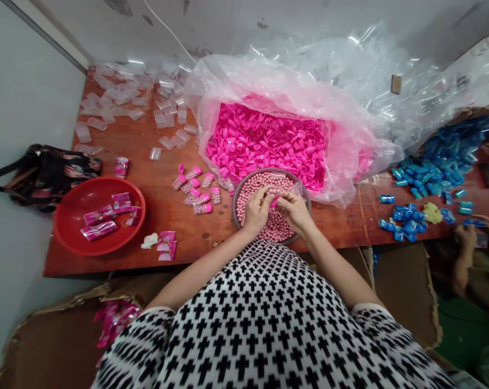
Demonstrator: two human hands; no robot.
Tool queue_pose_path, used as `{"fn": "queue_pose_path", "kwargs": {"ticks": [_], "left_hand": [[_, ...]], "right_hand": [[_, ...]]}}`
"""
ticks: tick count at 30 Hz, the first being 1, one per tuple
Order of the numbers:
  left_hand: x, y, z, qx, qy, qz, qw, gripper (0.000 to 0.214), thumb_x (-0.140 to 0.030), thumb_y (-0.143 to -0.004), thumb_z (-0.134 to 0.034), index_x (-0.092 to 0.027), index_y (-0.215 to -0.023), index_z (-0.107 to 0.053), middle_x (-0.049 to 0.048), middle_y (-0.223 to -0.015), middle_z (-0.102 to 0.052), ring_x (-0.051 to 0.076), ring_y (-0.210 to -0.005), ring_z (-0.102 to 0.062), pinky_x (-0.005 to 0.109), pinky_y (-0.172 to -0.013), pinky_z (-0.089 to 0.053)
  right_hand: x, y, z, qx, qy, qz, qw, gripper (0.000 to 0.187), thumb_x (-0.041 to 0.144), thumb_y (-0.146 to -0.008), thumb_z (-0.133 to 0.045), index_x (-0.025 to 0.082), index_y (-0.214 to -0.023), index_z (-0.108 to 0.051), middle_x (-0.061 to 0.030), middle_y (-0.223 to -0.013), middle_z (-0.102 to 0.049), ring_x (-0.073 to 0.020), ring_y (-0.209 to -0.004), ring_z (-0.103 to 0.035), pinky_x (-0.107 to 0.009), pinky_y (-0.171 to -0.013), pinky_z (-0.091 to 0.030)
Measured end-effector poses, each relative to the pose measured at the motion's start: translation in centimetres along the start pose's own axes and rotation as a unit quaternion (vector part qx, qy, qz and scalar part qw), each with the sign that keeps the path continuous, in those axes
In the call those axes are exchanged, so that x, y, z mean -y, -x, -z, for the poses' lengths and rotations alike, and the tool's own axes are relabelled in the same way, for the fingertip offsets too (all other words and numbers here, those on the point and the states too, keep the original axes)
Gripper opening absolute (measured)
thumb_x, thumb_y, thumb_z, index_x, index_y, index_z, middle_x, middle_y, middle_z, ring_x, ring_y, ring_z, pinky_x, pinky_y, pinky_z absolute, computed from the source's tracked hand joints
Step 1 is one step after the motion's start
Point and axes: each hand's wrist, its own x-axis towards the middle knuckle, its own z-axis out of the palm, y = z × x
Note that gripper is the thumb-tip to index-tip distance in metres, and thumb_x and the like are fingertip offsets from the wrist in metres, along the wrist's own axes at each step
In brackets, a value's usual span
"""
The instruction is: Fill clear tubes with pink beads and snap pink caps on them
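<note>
Over a grey bowl of pink beads, both my hands meet with fingers closed on one small container with a bright pink cap. My left hand pinches it from the left. From the other side, my right hand grips it with thumb and fingers. Most of the container is hidden behind the fingers. To the left on the table lie several capped containers of beads. Just behind the bowl, an open plastic bag holds a heap of pink caps.
Clear empty containers spread at the back left. A red bowl holds pink packets, with a black floral bag beside it. Blue wrapped items lie at right, near another person's hands. Cardboard boxes stand below the table edge.
</note>
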Motion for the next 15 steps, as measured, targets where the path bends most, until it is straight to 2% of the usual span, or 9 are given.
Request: {"fn": "queue_pose_path", "kwargs": {"ticks": [2,4,7,9,12,14,15], "left_hand": [[0.4,0.0,-0.6,-0.042,0.017,0.013,0.999,0.026,-0.037,-0.087,-0.052,-0.02,-0.105,-0.062,0.0063,-0.105,-0.068,0.019,-0.099,-0.062,0.032,-0.091,-0.047],[0.8,-0.2,-1.0,-0.073,0.066,0.03,0.995,0.027,-0.038,-0.088,-0.051,-0.02,-0.105,-0.06,0.0069,-0.105,-0.067,0.018,-0.098,-0.062,0.031,-0.09,-0.048],[0.9,-0.9,-1.0,-0.118,0.123,0.051,0.984,0.026,-0.039,-0.089,-0.049,-0.02,-0.104,-0.056,0.0069,-0.105,-0.065,0.016,-0.098,-0.062,0.029,-0.089,-0.049],[0.6,-1.2,-0.6,-0.129,0.123,0.054,0.982,0.026,-0.041,-0.088,-0.05,-0.02,-0.104,-0.056,0.0063,-0.105,-0.065,0.016,-0.098,-0.062,0.029,-0.09,-0.048],[0.2,-1.3,0.4,-0.097,0.108,0.037,0.989,0.028,-0.042,-0.087,-0.054,-0.02,-0.105,-0.058,0.0058,-0.103,-0.066,0.016,-0.097,-0.062,0.03,-0.091,-0.049],[0.2,-1.2,1.3,-0.053,0.1,0.026,0.993,0.031,-0.042,-0.086,-0.055,-0.02,-0.107,-0.06,0.0056,-0.104,-0.067,0.018,-0.098,-0.062,0.031,-0.089,-0.05],[0.3,-1.2,1.7,-0.03,0.096,0.023,0.995,0.032,-0.043,-0.085,-0.056,-0.021,-0.107,-0.062,0.0054,-0.104,-0.067,0.018,-0.098,-0.063,0.031,-0.087,-0.051]], "right_hand": [[-1.0,0.4,-1.4,-0.091,0.043,0.087,0.991,0.03,0.037,-0.062,-0.077,0.021,-0.08,-0.059,0.0035,-0.072,-0.062,-0.01,-0.062,-0.057,-0.026,-0.065,-0.051],[-1.9,0.9,-3.0,-0.147,0.096,0.169,0.97,0.025,0.038,-0.07,-0.071,0.022,-0.085,-0.059,0.0001,-0.082,-0.064,-0.0129,-0.075,-0.06,-0.029,-0.075,-0.052],[-2.7,1.5,-4.8,-0.121,0.158,0.224,0.954,0.025,0.039,-0.078,-0.063,0.023,-0.097,-0.058,-0.0046,-0.099,-0.065,-0.0168,-0.094,-0.06,-0.035,-0.09,-0.049],[-2.8,1.5,-5.2,-0.084,0.183,0.224,0.953,0.026,0.041,-0.08,-0.06,0.024,-0.1,-0.058,-0.0048,-0.101,-0.065,-0.0178,-0.096,-0.06,-0.035,-0.091,-0.049],[-1.6,1.5,-4.3,-0.06,0.217,0.22,0.949,0.027,0.043,-0.085,-0.053,0.025,-0.105,-0.058,-0.0034,-0.098,-0.065,-0.0175,-0.09,-0.062,-0.033,-0.084,-0.051],[0.3,1.6,-2.9,-0.054,0.275,0.246,0.928,0.028,0.042,-0.088,-0.049,0.026,-0.109,-0.058,-0.0036,-0.102,-0.066,-0.0181,-0.092,-0.062,-0.034,-0.085,-0.05],[1.5,1.6,-2.2,-0.05,0.318,0.268,0.908,0.028,0.041,-0.089,-0.048,0.026,-0.111,-0.058,-0.0041,-0.104,-0.066,-0.0187,-0.094,-0.062,-0.035,-0.087,-0.049]]}}
